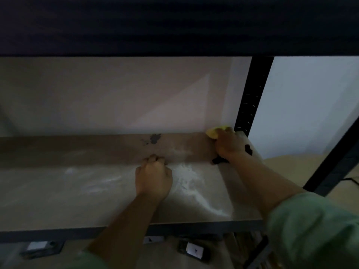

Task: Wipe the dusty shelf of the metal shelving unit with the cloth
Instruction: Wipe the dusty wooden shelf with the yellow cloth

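Dim room, pale wall (116, 94) behind a metal shelving unit; the shelf (58, 191) is a light board with a dark front edge, and a darker shelf above fills the top of the view. Yellow cloth (216, 132) sits at the shelf's back right corner, hard against the black upright post (250, 101). Right hand (229, 144) is on top of it, fingers curled over and gripping; only the cloth's far edge pokes out past the fingertips toward the wall. Left hand (153, 177) is mid-shelf, well left of the cloth, curled into a loose fist with knuckles on the board, holding nothing visible. White dust streaks (190, 181) lie between the two hands and run toward the front edge. Dark stain (154, 138) at the back of the shelf, left of the cloth. Green sleeve (310, 230) on the right arm. Blurry items with white labels (194, 251) below the shelf, can't identify them.
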